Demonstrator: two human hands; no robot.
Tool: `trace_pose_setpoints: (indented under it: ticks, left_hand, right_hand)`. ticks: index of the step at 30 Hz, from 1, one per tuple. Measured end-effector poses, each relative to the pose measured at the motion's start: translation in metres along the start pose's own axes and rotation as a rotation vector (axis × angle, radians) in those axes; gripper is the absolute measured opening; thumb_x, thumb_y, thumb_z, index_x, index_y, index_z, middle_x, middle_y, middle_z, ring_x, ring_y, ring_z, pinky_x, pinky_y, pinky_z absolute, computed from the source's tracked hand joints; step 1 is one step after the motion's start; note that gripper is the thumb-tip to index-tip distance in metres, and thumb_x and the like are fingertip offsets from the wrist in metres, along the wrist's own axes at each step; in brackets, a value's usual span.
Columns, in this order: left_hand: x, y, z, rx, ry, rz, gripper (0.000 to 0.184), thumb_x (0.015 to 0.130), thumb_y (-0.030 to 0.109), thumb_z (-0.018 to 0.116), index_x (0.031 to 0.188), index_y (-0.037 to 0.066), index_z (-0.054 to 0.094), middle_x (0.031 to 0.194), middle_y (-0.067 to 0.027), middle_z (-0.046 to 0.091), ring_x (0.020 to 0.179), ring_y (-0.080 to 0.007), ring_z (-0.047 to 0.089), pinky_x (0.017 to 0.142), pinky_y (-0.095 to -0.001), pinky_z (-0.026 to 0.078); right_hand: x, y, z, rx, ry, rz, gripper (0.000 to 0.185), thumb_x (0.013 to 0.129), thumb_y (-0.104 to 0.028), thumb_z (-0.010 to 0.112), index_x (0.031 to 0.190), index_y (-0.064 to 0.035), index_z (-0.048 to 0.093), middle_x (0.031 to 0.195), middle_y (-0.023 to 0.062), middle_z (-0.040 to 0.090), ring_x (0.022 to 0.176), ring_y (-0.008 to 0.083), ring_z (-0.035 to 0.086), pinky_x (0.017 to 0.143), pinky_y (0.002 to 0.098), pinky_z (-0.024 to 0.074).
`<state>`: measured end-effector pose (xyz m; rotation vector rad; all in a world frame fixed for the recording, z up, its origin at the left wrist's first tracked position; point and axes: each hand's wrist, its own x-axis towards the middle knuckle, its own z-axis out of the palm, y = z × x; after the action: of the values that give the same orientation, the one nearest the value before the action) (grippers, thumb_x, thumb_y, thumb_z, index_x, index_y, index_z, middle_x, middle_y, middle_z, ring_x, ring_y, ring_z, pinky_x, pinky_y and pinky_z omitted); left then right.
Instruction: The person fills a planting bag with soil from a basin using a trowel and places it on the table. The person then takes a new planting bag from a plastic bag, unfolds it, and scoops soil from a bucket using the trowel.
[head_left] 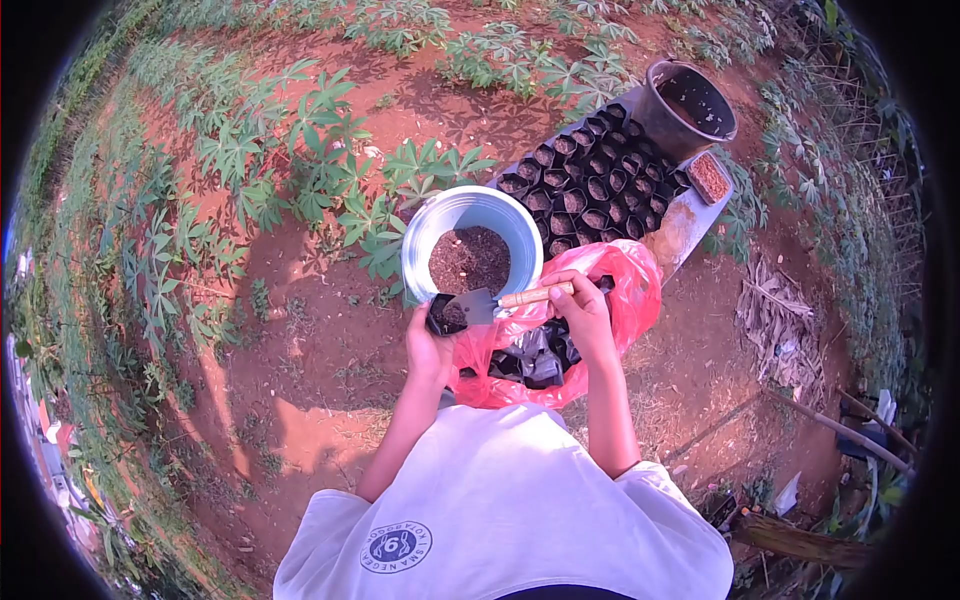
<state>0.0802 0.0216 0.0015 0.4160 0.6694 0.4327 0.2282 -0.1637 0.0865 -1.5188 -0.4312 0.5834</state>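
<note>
My left hand is closed around a small black seedling bag, with dark soil showing in its mouth. In my right hand is the wooden handle of a trowel. The trowel's metal blade points left and reaches the rim of the bag; whether it touches the soil I cannot tell. Just beyond both hands stands a pale blue bucket partly filled with dark soil. Below and behind my right hand, a red plastic bag lies open, with black seedling bags inside.
At the upper right, a board carries many soil-filled black bags, a dark bucket and a small tray of reddish-brown grains. Leafy plants grow from the red soil. Dry leaves lie at the right.
</note>
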Motion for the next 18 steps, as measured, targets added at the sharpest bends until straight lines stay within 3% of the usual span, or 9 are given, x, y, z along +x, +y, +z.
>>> trace_pose_setpoints:
  ticks: [8,10,18]
  left_hand:
    - [0.0,0.021,-0.003,-0.009,0.007,-0.045,0.037,0.102,0.029,0.034,0.118,0.001,0.054,0.118,-0.0169,0.063,0.112,-0.0289,0.061,0.096,-0.0488,0.05]
    - [-0.008,0.035,0.009,-0.022,0.02,-0.075,0.031,0.103,0.028,0.036,0.113,0.005,0.053,0.11,-0.0112,0.066,0.1,-0.0239,0.065,0.085,-0.0436,0.053]
    - [0.009,0.043,-0.026,0.024,0.018,-0.043,0.034,0.103,0.03,0.036,0.115,0.004,0.054,0.111,-0.0115,0.066,0.101,-0.0237,0.064,0.084,-0.0434,0.053]
  right_hand:
    - [0.009,-0.017,0.034,-0.058,-0.109,0.019,0.017,0.096,-0.012,0.062,0.11,-0.003,0.061,0.087,-0.0014,0.058,0.076,0.0051,0.052,0.071,0.0218,0.0439]
    - [0.012,-0.02,0.042,-0.07,-0.138,0.019,0.016,0.096,-0.012,0.062,0.11,-0.0033,0.061,0.087,-0.0011,0.058,0.077,0.0053,0.053,0.072,0.022,0.0443]
    - [0.018,-0.033,0.074,-0.241,-0.216,-0.035,0.017,0.093,-0.007,0.062,0.109,-0.0024,0.061,0.091,0.0013,0.059,0.084,0.0101,0.055,0.078,0.0257,0.0462]
